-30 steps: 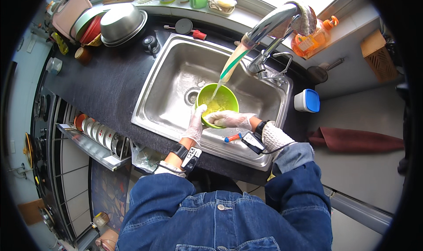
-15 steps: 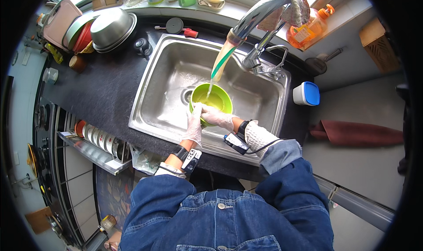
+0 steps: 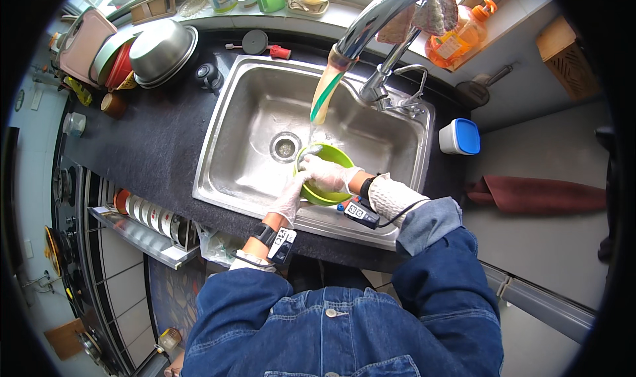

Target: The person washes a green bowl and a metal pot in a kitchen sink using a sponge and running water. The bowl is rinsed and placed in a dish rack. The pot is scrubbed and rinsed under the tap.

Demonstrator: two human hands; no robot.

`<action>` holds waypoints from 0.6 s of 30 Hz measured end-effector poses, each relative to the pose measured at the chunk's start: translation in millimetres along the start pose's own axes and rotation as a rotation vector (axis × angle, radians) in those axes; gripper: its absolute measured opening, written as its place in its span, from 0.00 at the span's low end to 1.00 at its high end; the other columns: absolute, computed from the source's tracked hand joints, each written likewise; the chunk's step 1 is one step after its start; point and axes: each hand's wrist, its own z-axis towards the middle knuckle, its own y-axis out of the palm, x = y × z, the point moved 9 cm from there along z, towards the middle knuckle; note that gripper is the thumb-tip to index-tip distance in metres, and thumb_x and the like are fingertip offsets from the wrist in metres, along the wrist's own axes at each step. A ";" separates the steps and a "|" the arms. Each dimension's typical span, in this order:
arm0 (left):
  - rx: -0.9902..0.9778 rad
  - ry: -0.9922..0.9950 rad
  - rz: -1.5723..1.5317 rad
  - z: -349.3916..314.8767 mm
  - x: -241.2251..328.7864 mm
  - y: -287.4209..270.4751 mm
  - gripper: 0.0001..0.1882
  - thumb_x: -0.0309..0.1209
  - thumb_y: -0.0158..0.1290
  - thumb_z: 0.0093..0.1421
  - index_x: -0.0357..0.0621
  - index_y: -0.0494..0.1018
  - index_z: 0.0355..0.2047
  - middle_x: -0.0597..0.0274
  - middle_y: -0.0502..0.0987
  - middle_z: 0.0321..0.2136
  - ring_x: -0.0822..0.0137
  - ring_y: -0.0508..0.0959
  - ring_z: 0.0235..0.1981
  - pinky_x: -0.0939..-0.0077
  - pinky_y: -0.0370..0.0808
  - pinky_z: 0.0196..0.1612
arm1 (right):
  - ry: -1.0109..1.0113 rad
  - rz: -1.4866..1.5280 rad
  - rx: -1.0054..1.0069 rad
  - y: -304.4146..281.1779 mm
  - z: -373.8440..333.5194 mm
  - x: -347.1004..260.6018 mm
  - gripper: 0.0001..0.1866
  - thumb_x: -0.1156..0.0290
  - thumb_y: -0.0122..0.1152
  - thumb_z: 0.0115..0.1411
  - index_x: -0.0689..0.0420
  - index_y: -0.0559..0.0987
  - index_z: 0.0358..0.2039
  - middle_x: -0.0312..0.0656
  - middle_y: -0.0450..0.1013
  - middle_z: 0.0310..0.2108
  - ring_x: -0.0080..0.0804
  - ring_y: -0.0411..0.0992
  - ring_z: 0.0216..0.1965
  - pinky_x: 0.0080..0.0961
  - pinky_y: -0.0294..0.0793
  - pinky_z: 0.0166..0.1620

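A lime-green bowl is tilted over the near part of the steel sink. My gloved left hand is closed on its left rim, with the thumb and fingertips partly hidden. Across the bowl's opening lies my gloved right hand, its bent fingers pressed against the inside of the left rim, beside the left hand. Water from the soft sleeve on the faucet falls onto the bowl's far left edge. Both gloves are thin, clear plastic.
The drain is left of the bowl. Steel bowls and a black lid-like item stand left of the sink. A white tub with a blue lid sits at its right. An orange pump bottle stands behind the faucet.
The bowl has moved nearer to me and slightly right, uncovering the drain, and now tilts. The water inside it no longer shows. My right hand has shifted from its near side across its opening.
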 end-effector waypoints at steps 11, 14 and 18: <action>0.202 0.432 -0.036 4.8 41.7 -10.0 0.45 0.28 0.54 0.53 0.41 0.36 0.63 0.51 0.59 0.55 0.65 0.65 0.51 0.77 0.68 0.49 | 0.683 0.292 -0.203 23.6 -36.3 50.0 0.14 0.63 0.65 0.42 0.53 0.77 0.31 0.41 0.75 0.29 0.34 0.73 0.33 0.28 0.70 0.38; 0.128 0.503 -0.080 5.9 47.6 -4.7 0.42 0.27 0.53 0.55 0.42 0.39 0.63 0.52 0.59 0.54 0.64 0.65 0.51 0.74 0.69 0.49 | 0.812 0.850 0.001 23.3 -40.1 58.4 0.11 0.65 0.69 0.40 0.54 0.78 0.23 0.34 0.72 0.20 0.23 0.69 0.25 0.22 0.69 0.31; 0.194 0.497 -0.110 -0.2 44.5 -10.1 0.36 0.28 0.52 0.57 0.44 0.44 0.61 0.54 0.61 0.53 0.65 0.66 0.50 0.73 0.71 0.47 | 0.767 1.013 0.480 -22.8 -51.7 75.0 0.12 0.64 0.70 0.43 0.56 0.77 0.18 0.34 0.72 0.18 0.20 0.68 0.20 0.19 0.68 0.26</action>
